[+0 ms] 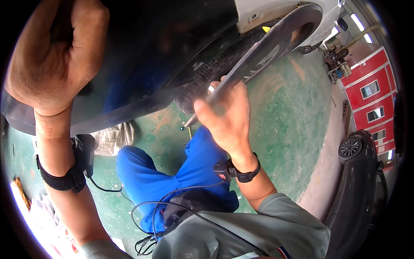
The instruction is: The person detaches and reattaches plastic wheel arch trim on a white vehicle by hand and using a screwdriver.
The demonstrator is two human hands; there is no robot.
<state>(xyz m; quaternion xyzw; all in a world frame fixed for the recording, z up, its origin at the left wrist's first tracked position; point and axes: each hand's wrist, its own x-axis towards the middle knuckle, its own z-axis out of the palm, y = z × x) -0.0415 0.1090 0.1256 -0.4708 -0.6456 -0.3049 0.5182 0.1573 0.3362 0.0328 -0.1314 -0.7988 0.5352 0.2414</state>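
My right hand (pixel 228 116) grips the lower end of a long curved dark strip that looks like a wheel-arch trim (pixel 246 69). The thumb lies on the near side and the fingers go behind its edge. From there the trim slants up to the right and bends round beside a white car body (pixel 276 11). A black tyre (pixel 211 69) shows its tread just behind it. At the upper left, my left hand (pixel 64 64) is raised in front of a glossy dark body panel (pixel 142 52). Its fingertips are lost in shadow and at the picture's edge.
Below the panel, a grey crumpled sheet (pixel 114 139) lies on the green floor (pixel 280 142). Loose black cables (pixel 189 203) run across my lap between wrist-strapped devices. A dark car (pixel 353 185) stands at the right, near a red wall with windows (pixel 366 82).
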